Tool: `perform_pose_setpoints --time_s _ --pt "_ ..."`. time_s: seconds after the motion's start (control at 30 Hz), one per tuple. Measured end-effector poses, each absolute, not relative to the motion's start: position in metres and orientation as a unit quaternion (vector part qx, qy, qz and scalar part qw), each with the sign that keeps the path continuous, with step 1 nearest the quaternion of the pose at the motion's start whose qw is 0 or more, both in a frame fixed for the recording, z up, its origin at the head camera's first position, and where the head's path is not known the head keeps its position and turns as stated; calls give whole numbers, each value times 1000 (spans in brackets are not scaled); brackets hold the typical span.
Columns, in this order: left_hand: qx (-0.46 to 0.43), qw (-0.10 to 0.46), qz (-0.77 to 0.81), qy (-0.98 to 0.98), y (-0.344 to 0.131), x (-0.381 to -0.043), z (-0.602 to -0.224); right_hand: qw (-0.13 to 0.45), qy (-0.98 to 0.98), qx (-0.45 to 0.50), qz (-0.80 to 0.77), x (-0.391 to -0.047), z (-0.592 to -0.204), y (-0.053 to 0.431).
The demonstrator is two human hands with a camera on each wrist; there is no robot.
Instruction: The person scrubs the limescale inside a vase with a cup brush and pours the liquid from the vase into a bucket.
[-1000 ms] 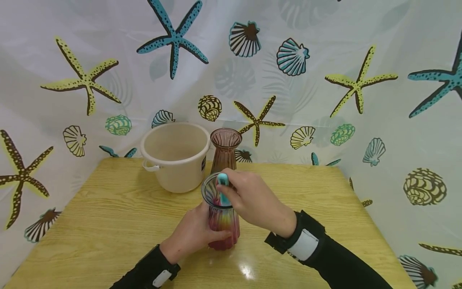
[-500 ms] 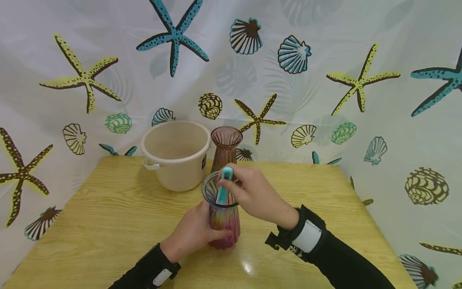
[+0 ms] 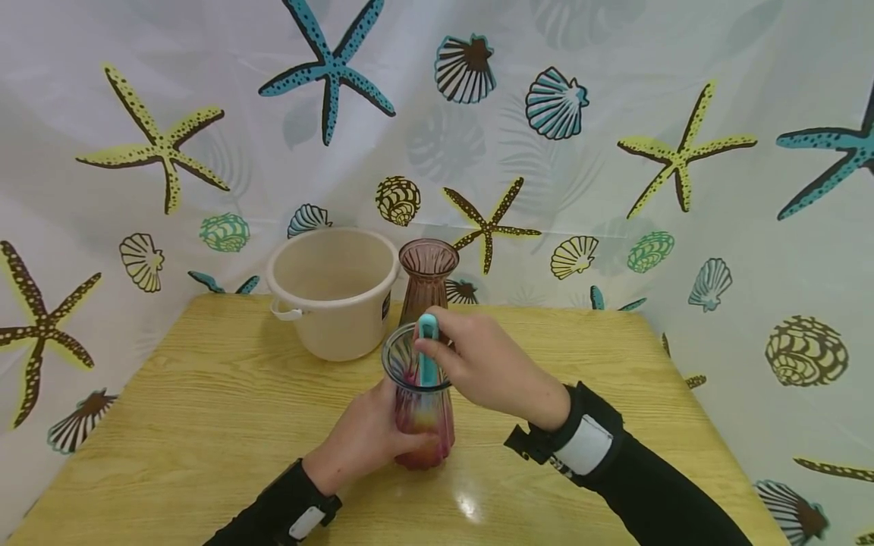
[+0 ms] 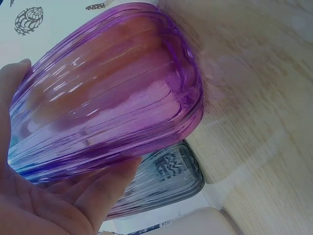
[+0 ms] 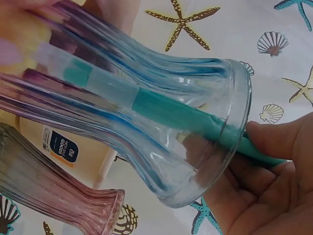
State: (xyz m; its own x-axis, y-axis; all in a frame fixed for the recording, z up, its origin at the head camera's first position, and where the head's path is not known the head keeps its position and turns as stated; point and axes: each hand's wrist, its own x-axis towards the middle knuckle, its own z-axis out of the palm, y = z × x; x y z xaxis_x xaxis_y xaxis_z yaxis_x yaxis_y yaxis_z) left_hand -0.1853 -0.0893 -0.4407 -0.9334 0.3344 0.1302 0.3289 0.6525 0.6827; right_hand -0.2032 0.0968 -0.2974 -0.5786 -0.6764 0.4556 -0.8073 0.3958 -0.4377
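Head view, glass vase [image 3: 425, 413]: near the middle of the bench [image 3: 580, 356], mouth up; I expect stiff, breakable glass of some weight, slick if wet.
Left hand [image 3: 362, 440]: wrapped about the lower body from the left, to my mind the surest place to hold it.
Right hand [image 3: 488, 364]: pinching the turquoise handle [image 3: 428, 364], which reaches down inside the vase; light plastic, I judge, best held by its top end, above the glass edge.
Second vase [image 3: 426, 288]: mauve, just to the far side, partly hidden by mine; easily knocked, I think.
Bucket [image 3: 334, 334]: cream, far left, just beside the second vase, limiting room there.
Curtain [image 3: 573, 189]: shells and starfish, closing off the far side.
Left wrist view, vase base [image 4: 190, 93]: pink-purple and ribbed; the ribs should help my grip. An orange shape [image 4: 112, 36] shows through; I cannot tell whether the base touches the bench.
Right wrist view, rim [image 5: 239, 103]: clear, flared above a narrower neck that probably limits sideways play. A translucent shaft [image 5: 112, 90] runs on from the handle; its far end is too blurred to name.
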Motion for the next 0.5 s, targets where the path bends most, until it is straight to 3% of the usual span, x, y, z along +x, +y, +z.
perform_pose_setpoints --time_s 0.5 --pt "195 -27 365 910 -89 -183 -443 148 -810 466 324 -200 -308 92"
